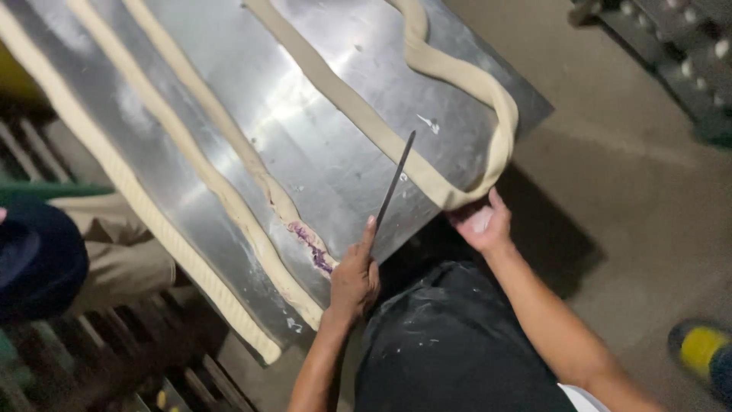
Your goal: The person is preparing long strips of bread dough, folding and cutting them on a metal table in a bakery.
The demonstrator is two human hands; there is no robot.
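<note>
My left hand (355,275) grips the handle of a long thin knife (396,180) whose blade points up across a steel table (328,137). My right hand (480,223) pinches the near end of a thick dough rope (488,88) at the table's edge, where it loops back. Left of the knife lies another dough strip (229,130) with purple filling (313,246) showing at its near end. Further long dough strips (137,198) run along the table to the left.
Another person in beige trousers and a dark top (46,255) is at the left. A metal rack (663,46) stands at top right. A yellow and dark shoe (701,347) rests on the concrete floor. My dark apron (450,343) is dusted with flour.
</note>
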